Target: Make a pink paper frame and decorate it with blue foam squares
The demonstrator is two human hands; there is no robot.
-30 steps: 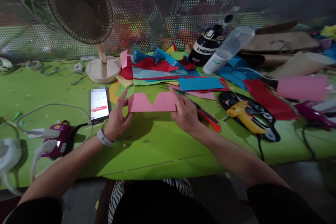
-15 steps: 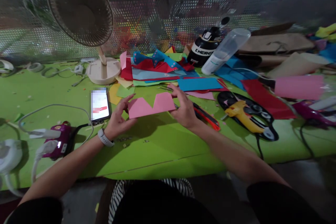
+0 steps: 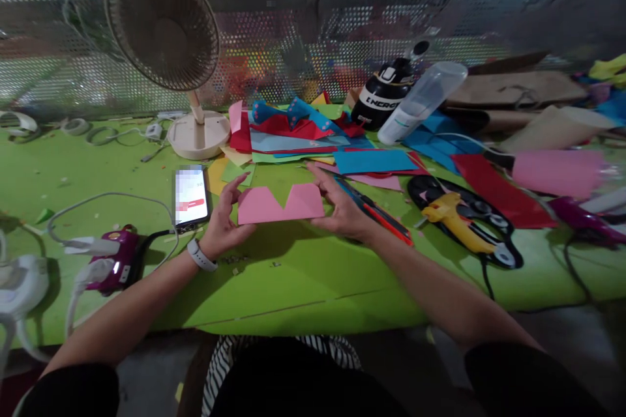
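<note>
A pink paper piece with a V-shaped notch in its top edge is held level above the green table. My left hand grips its left end, thumb at the lower corner and fingers behind. At the right end, my right hand holds the paper between thumb and fingers. Just behind and to the right of that hand lie a red-and-black cutter and a blue sheet. A phone with a lit screen rests left of my left hand.
A fan stands at the back left. Stacked coloured paper, a black bottle and a clear bottle are behind. On the right sits a yellow glue gun; on the left, a purple power strip with cables.
The pink paper has tilted slightly so its lower edge is more level, and the right fingers have shifted a little along its end. The whole view has moved slightly.
</note>
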